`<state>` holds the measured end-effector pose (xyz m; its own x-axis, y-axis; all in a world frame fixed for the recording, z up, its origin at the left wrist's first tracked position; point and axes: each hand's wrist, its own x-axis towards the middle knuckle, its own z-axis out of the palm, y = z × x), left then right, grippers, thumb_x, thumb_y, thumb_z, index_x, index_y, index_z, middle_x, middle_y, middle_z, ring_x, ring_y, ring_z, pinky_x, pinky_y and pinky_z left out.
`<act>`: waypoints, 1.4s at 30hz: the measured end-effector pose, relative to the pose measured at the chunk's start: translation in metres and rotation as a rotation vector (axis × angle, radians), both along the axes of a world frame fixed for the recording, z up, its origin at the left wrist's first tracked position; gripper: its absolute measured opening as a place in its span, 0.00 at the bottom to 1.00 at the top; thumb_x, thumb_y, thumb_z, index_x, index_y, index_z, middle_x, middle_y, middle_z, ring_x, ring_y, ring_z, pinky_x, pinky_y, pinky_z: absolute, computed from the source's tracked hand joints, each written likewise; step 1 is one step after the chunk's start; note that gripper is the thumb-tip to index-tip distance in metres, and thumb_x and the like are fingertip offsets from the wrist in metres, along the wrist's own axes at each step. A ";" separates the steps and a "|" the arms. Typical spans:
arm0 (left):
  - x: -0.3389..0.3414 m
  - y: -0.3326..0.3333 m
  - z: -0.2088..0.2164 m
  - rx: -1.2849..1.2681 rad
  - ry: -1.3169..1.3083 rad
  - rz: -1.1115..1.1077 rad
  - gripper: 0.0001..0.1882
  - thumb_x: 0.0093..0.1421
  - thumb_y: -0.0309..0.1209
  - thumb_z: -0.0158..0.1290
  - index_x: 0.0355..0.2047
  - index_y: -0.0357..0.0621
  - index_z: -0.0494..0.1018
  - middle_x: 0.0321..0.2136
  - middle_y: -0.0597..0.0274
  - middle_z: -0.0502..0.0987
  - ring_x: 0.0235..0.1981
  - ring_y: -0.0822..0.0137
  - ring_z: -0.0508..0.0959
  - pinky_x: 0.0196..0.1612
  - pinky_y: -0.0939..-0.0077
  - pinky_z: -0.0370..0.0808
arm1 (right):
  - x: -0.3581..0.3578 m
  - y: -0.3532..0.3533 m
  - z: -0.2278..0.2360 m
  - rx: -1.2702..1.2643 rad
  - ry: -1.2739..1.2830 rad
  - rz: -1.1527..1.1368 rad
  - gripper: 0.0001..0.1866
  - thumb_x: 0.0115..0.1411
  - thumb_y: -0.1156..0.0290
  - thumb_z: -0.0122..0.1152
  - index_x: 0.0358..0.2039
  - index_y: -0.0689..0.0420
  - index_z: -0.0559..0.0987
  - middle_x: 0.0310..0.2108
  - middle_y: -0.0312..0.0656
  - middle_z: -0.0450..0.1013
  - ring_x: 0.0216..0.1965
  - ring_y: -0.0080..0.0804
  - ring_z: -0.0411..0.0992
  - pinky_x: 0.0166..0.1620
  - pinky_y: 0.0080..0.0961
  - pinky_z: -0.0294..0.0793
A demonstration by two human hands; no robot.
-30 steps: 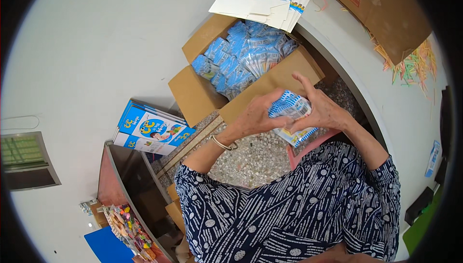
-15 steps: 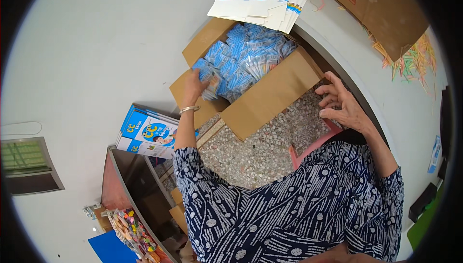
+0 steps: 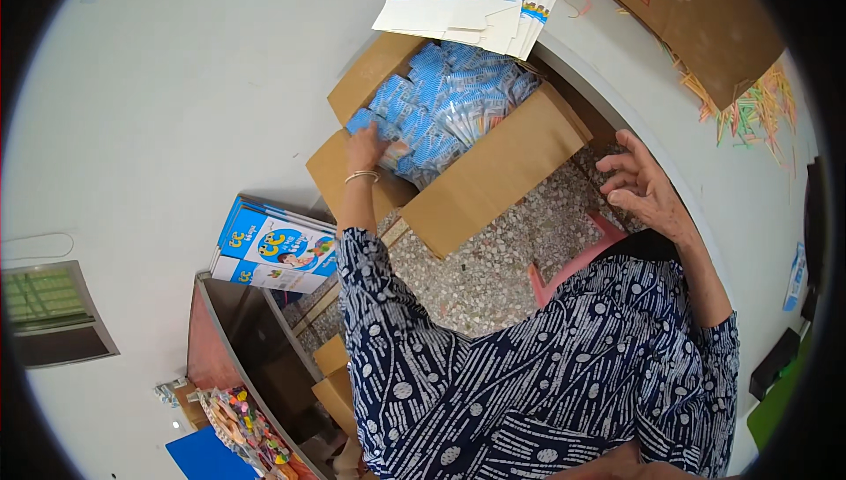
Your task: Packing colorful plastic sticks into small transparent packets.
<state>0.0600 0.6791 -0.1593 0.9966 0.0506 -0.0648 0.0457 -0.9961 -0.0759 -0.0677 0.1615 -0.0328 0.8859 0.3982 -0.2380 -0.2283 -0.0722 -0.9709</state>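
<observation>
A cardboard box stands with its flaps spread, filled with rows of small blue-and-clear packets. My left hand is at the box's left side, its fingers closed around a few of these packets at the edge of the pile. The fingertips are partly hidden against the plastic. My right hand hovers to the right of the box, beside the curved table edge. Its fingers are loosely bent and apart, with nothing between them.
Flat printed white cartons lie beyond the box. More blue-and-white cartons stand at the left. Thin coloured sticks are heaped on the white table under a large cardboard sheet. Something pink is near my lap.
My left hand has shifted slightly and pressed the packets down among the others. My right hand has drifted a little to the right, staying free. The view has also shifted slightly.
</observation>
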 end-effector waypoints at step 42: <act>-0.119 -0.517 0.186 -0.282 0.181 -1.696 0.21 0.55 0.32 0.54 0.48 0.37 0.66 0.42 0.51 0.71 0.44 0.53 0.71 0.48 0.65 0.67 | -0.166 -0.348 -0.057 -1.485 -0.174 -1.589 0.23 0.52 0.59 0.61 0.43 0.62 0.74 0.47 0.48 0.68 0.50 0.46 0.61 0.51 0.42 0.62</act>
<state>-0.0594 0.1619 0.0267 -0.0973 -0.9952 0.0049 -0.9730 0.0961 0.2101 -0.2339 -0.1867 -0.0893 0.2390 -0.8315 0.5015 -0.7786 -0.4727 -0.4127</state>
